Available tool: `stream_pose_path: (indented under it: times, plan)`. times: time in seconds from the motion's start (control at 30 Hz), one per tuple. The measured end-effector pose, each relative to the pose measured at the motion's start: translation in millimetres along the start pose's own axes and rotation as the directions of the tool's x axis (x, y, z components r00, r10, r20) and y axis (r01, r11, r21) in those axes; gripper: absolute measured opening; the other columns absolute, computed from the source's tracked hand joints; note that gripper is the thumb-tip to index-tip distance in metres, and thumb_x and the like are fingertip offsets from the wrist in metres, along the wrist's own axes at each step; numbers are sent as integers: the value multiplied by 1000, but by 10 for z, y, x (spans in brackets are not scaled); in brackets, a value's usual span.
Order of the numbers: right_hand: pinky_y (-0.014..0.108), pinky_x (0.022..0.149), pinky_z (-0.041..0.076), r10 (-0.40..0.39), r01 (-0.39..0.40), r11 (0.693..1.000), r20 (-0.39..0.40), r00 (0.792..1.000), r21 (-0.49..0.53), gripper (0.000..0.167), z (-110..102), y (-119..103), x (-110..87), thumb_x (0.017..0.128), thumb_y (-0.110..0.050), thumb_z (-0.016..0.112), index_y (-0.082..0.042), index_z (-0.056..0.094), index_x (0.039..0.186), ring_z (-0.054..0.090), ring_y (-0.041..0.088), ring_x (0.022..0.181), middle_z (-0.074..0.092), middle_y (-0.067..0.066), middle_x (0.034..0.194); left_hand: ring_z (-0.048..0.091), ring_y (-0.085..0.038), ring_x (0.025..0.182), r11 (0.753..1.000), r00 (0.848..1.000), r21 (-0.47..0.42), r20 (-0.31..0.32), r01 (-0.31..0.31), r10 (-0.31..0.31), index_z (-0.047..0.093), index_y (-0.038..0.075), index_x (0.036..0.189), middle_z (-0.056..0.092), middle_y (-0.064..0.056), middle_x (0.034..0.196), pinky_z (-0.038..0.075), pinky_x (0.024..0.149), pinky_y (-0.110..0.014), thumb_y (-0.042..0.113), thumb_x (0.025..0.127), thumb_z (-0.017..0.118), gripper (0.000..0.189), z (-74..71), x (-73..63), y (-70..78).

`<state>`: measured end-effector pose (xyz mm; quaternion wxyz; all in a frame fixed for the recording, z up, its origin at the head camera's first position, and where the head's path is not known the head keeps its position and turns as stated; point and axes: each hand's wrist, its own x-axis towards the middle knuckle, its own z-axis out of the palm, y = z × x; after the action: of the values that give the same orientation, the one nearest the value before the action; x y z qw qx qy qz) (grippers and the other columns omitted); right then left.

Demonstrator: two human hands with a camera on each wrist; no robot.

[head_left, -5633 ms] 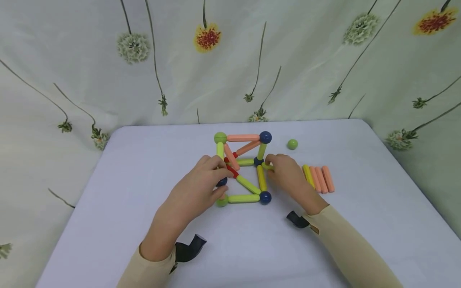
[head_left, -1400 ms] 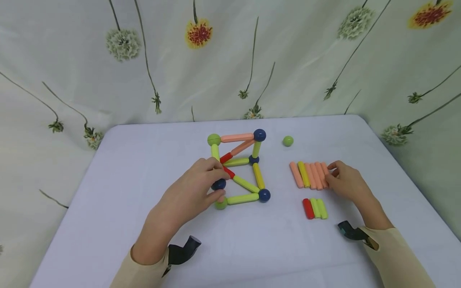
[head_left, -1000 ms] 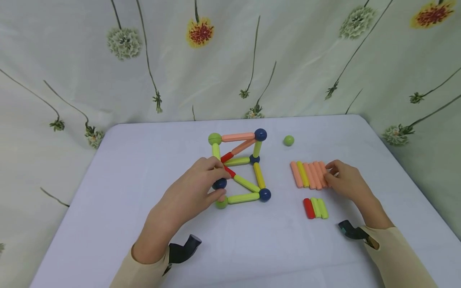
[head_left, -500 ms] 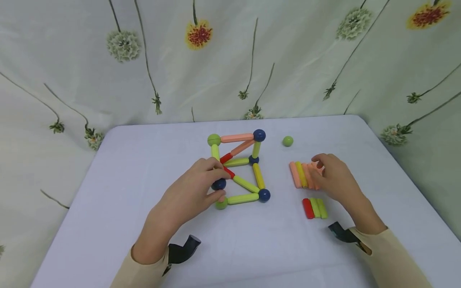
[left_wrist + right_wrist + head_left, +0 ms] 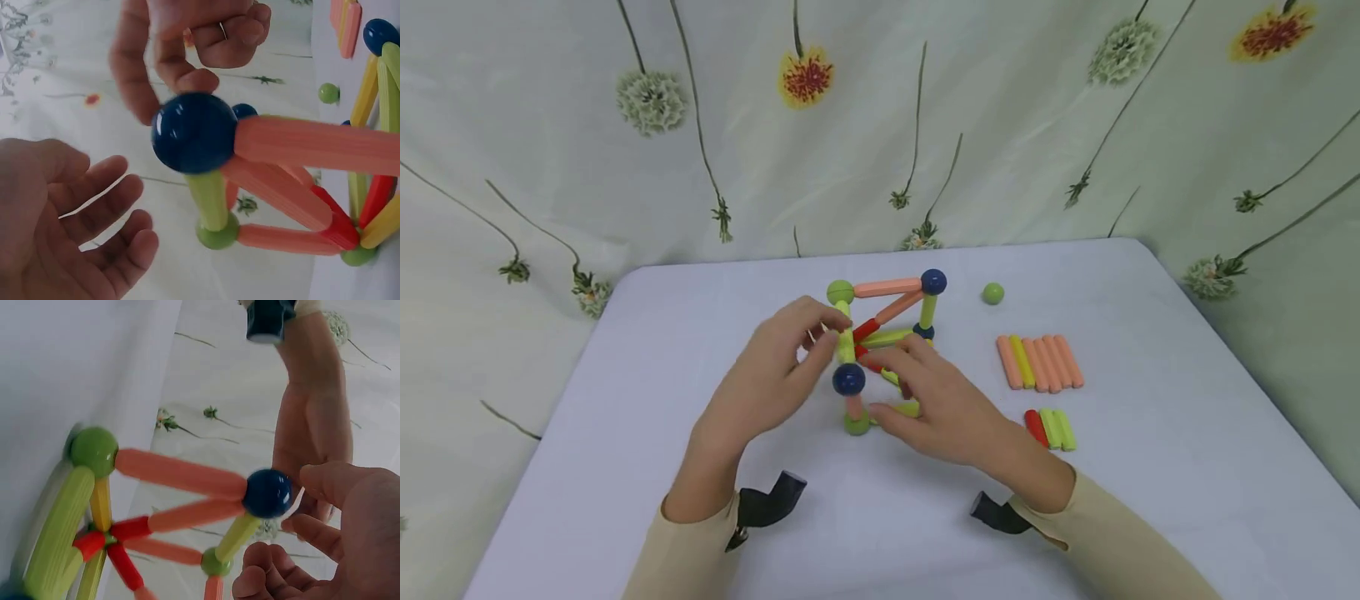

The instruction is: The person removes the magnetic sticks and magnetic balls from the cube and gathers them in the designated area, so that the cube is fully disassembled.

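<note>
A frame of coloured rods and balls stands at the middle of the table. At its near left, a dark blue ball (image 5: 848, 380) sits raised above a green ball (image 5: 857, 423), with a salmon rod (image 5: 853, 407) between them. My left hand (image 5: 767, 375) hovers just left of the frame, fingers loosely bent and holding nothing. My right hand (image 5: 947, 408) reaches over the frame's near right part, thumb and index fingers spread close to the blue ball (image 5: 267, 494). Whether a fingertip touches that ball I cannot tell. This hand hides the frame's near right corner.
Right of the frame lies a row of salmon rods (image 5: 1056, 364) with one yellow rod (image 5: 1022, 362) among them. Nearer are a short red rod (image 5: 1036, 427) and two lime rods (image 5: 1063, 429). A loose green ball (image 5: 993, 293) rests at the back.
My right hand has come left from the loose salmon rods to the frame. My left hand has let go of the frame's near left corner and drawn slightly up and left.
</note>
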<state>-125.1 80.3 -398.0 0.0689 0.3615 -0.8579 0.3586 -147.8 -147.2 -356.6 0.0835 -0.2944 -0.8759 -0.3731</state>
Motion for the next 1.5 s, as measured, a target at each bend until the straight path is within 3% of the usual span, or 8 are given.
stream_pose_path:
  times: [0.1,0.17,0.43,0.57,0.87,1.03,1.3,1.5]
  plan:
    - [18,65,46,-34,34,999,-12,999,-23,46,173,-91,108,90,-27,70,-21,55,133,47,7,85,44,-1,113,52,-17,93,998,991,-49,-127,34,-40,61,5,118,59,-4,110,46,77,-37,13,102,47,22,5,103,-208]
    - [17,66,46,-36,34,998,-23,999,-60,46,267,-128,149,89,-29,72,-20,57,131,49,6,81,43,2,114,52,-21,100,994,986,-87,-145,73,-86,58,7,126,57,-7,119,45,84,-40,15,104,44,28,34,176,-338]
    - [16,67,45,-61,47,990,-108,992,-130,44,446,-134,191,87,-20,75,-17,58,128,52,7,76,45,5,114,45,-24,130,898,964,-351,81,266,-254,51,19,140,54,-6,134,32,106,-55,23,106,38,36,163,346,-660]
    - [17,71,46,-74,62,992,-111,991,-111,42,440,-122,192,86,-18,76,-15,60,125,52,9,88,46,3,115,50,-22,124,870,952,-389,84,303,-294,58,18,133,58,-4,127,33,106,-55,21,105,43,32,173,331,-710]
    - [17,69,47,-87,80,995,-122,989,-63,37,377,-65,189,87,-8,72,-12,61,122,52,9,87,49,3,114,56,-22,112,856,924,-395,-44,333,-380,60,17,129,59,-2,124,40,99,-49,27,101,54,30,52,89,-781]
    - [20,72,50,-28,25,1000,-151,988,-19,33,294,46,199,86,-2,69,-10,60,117,55,11,88,51,5,113,55,-24,110,865,906,-338,-70,372,-417,59,17,128,56,-3,123,44,91,-46,33,99,57,33,-31,-124,-756]
    - [31,75,54,89,-83,995,-147,985,47,30,43,207,98,82,-4,66,-9,61,112,54,9,89,55,-2,109,57,-16,81,979,979,-19,39,202,-201,68,11,117,51,-3,100,52,71,-31,20,93,68,26,-89,-344,-377]
    - [25,69,52,126,-130,991,-83,989,-43,23,-105,116,-32,85,-15,71,-13,67,107,54,7,85,56,-5,102,48,-7,56,958,986,271,112,88,-122,74,14,109,46,-1,100,44,52,-23,18,85,74,24,-81,-354,-2]
